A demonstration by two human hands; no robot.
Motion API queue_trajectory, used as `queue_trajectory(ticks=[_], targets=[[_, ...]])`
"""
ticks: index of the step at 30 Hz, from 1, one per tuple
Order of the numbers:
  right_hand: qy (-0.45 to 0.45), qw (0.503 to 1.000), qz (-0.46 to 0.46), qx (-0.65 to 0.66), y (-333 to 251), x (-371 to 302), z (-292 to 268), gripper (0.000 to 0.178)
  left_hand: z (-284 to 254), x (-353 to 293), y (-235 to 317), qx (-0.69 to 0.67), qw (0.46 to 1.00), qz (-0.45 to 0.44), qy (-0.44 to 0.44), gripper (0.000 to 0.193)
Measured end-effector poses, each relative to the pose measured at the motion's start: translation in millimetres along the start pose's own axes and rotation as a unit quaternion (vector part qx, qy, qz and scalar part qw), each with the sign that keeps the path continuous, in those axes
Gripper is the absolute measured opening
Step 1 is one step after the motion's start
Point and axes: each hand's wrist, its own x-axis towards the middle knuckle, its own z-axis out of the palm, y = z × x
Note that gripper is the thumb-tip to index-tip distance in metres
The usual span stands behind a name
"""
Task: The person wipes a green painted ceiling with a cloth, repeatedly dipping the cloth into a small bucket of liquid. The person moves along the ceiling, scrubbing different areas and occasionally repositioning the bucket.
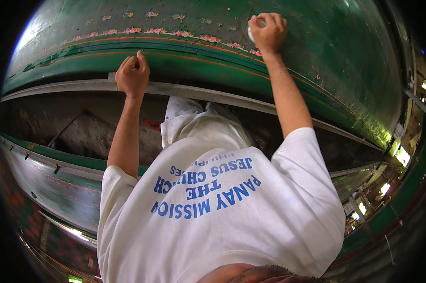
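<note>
A long green work surface stretches across the far side, with coloured lines and a row of small pink flower patterns along it. My right hand is over the surface beyond the flower row, its fingers curled around a small white rounded object. Most of that object is hidden by the fingers, so its kind does not show. Closer to me, my left hand makes a fist at the near edge, thumb pressed over the curled fingers. Whatever may be inside that fist is hidden.
A pale rail runs along the near side of the surface, in front of my body. Another long surface with a green edge lies behind me to the left. Small dark specks dot the green surface on the right.
</note>
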Motion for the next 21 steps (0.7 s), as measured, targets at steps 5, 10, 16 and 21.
queue_trajectory(ticks=[5,10,16,21], targets=[[0.025,0.992,0.069,-0.102,21,31,24,0.010,4,6,5,0.004,1.000,0.012,-0.007,0.047],[-0.048,0.999,-0.018,0.018,-37,-14,-12,0.013,-2,2,-3,0.019,1.000,0.002,-0.021,0.045],[-0.015,0.997,0.024,-0.077,43,-9,-35,0.011,5,5,0,0.003,0.999,0.032,-0.003,0.043],[-0.021,0.998,0.028,-0.053,-13,-9,-24,0.014,-1,5,-2,0.041,0.998,0.027,-0.032,0.043]])
